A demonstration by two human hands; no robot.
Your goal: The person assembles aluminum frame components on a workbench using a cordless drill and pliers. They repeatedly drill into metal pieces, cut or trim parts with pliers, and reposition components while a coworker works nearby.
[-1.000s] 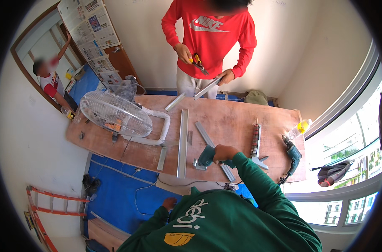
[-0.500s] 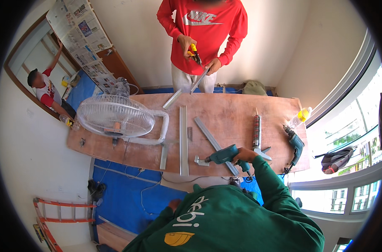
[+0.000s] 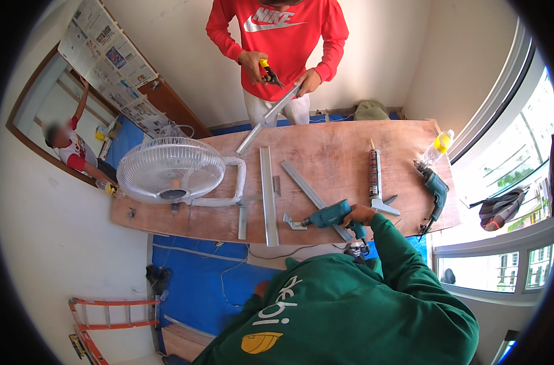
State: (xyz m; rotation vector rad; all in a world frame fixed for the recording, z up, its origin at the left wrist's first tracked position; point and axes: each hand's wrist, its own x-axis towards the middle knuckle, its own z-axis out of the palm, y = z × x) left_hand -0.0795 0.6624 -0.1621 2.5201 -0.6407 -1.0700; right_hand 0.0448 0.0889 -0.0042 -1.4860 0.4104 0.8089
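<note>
My right hand (image 3: 360,215) has its fingers wrapped around the grip of a teal drill (image 3: 330,213), hard-shelled and chunky, nose pointing left. The bit ends at a little bent bracket (image 3: 297,225), shiny thin metal with one side turned up; can't tell if they're actually touching. My left hand (image 3: 262,288) is low on the near side, off the table, mostly behind my green sleeve and blurry, so I can't tell what those fingers are doing.

Under the drill a metal strip (image 3: 306,185) runs at a slant. Left of that there's a long straight channel (image 3: 268,194) with raised edges, then a stubby offcut (image 3: 243,222). The table (image 3: 344,143) is reddish plywood, scuffed and dusty-looking. Over right: a caulk gun (image 3: 374,176) with a slim tube, another teal tool (image 3: 436,191) and a clear plastic bottle (image 3: 439,146). Far left is a round wire-caged fan (image 3: 167,167). On the far side, a co-worker in red holds yellow-handled snips (image 3: 271,75) and a thin metal piece (image 3: 280,104).
</note>
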